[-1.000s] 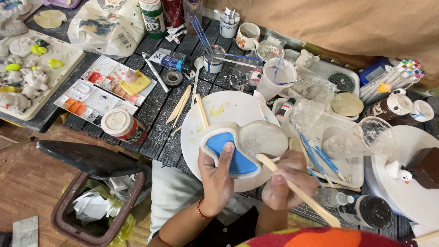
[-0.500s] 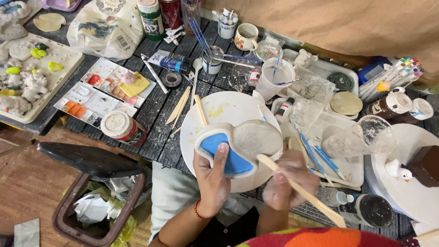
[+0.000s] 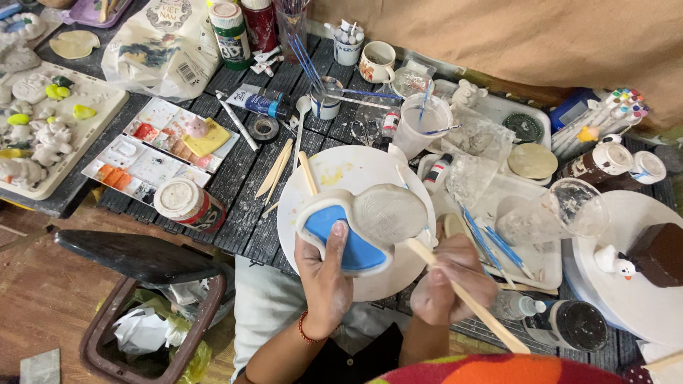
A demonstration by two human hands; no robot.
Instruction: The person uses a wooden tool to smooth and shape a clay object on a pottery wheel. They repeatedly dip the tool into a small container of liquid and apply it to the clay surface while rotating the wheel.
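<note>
A clay piece (image 3: 363,224) with a raised pale rim sits in the middle of the view, shaped like two joined hollows; one hollow is filled with smooth blue, the other is a dull grey-white with a fine scratched texture; it is held just above a round white plate (image 3: 334,171) smeared with yellow, which lies on a dark slatted table (image 3: 235,213). The left hand (image 3: 324,274) cups the piece from below, fingers curled under it and the thumb pressed flat onto the blue part; a red thread bracelet (image 3: 304,328) circles the wrist. The right hand (image 3: 452,277), dusted with pale clay, is closed in a fist around a long wooden stick (image 3: 466,299), whose upper end touches the rim of the grey hollow. On the plate's far edge lies one wooden tool (image 3: 307,172); two more flat wooden tools (image 3: 274,171) lie just beside the plate. Left of these stand a paint jar with a white lid (image 3: 186,203) and a plastic palette (image 3: 160,149) of small square wells holding reds, oranges and yellow. To the right, a white tray (image 3: 530,259) holds two blue-handled brushes (image 3: 491,242); a clear crumpled plastic cup (image 3: 551,210) leans beside it. Below the table stands a brown bin (image 3: 107,341) holding crumpled paper.
</note>
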